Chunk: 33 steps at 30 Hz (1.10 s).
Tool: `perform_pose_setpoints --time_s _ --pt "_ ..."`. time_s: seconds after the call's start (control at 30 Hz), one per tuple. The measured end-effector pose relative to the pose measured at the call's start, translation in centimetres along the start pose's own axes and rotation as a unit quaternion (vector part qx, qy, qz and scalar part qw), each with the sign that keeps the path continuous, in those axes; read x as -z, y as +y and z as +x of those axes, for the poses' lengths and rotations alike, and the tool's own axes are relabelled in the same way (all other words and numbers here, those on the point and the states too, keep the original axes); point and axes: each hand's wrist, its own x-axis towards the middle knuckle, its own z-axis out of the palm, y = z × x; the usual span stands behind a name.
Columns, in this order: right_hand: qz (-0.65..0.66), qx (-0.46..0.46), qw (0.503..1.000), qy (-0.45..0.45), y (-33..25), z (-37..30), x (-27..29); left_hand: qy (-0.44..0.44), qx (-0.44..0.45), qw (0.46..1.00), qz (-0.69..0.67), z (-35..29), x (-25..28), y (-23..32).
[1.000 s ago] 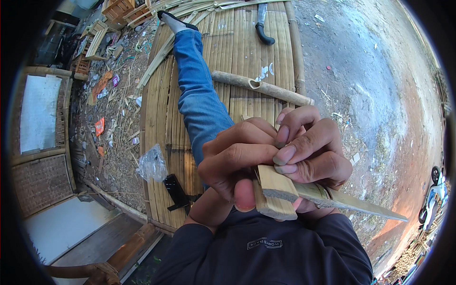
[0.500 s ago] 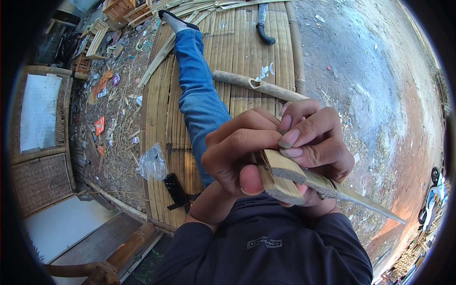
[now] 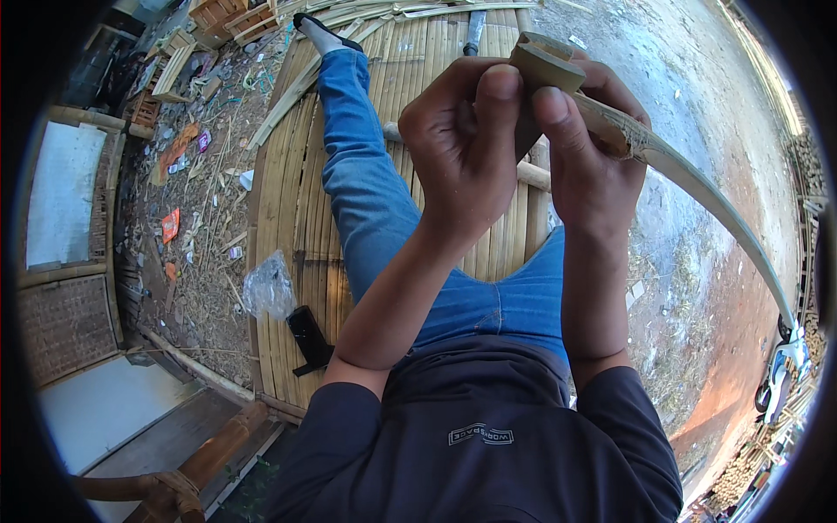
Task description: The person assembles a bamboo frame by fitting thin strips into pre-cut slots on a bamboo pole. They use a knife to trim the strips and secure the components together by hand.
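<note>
A split bamboo strip curves from my hands out to the right, with a notched spot near my right hand. My left hand is closed on its doubled-over end, thumb pressed up beneath it. Close beside it, my right hand grips the strip, its thumb on the underside and its fingers behind. The cut end of the bamboo faces up above both thumbs. Behind my wrists lies a round bamboo pole, mostly hidden. A knife lies beyond my left hand, its handle partly covered.
I sit on a bamboo-slat platform, my legs stretched over it. A black device and a clear plastic bag lie at left. Long bamboo strips run along the far left edge. Litter covers the ground at left; a motorbike stands far right.
Both hands have moved up and away from my chest, still holding the bamboo. The strip now arcs farther out to the right, and its end has turned upward.
</note>
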Motion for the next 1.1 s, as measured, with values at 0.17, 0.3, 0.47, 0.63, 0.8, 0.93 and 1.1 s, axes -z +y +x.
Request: perform_pose_setpoints --time_s 0.17,0.3,0.47,0.63,0.8,0.93,1.1 --pt "0.079 -0.072 0.994 0.036 1.1 -0.8 1.3 -0.025 0.04 0.999 -0.013 -0.3 0.4 -1.3" --pt "0.089 -0.09 0.991 0.033 1.3 0.2 0.8 -0.086 0.185 0.966 -0.159 0.0 2.2 -2.3" --pt "0.132 -0.144 0.977 0.081 0.4 1.6 -1.3 -0.17 0.209 0.95 -0.157 -0.9 4.1 -5.8" --pt "0.109 -0.107 0.986 0.074 0.7 1.4 -2.8 -0.161 0.173 0.968 -0.083 -0.9 3.8 -5.9" --pt "0.102 -0.111 0.986 0.065 0.8 1.6 -2.7 -0.143 0.184 0.966 -0.11 -1.1 4.0 -5.3" --pt "0.099 -0.089 0.991 -0.002 1.2 1.7 -1.5 -0.143 0.058 0.988 0.019 -1.8 4.0 -5.4" --pt "0.008 -0.092 0.996 0.0 1.5 1.5 -0.5 -0.057 -0.09 0.976 0.192 -3.9 4.1 -4.7"
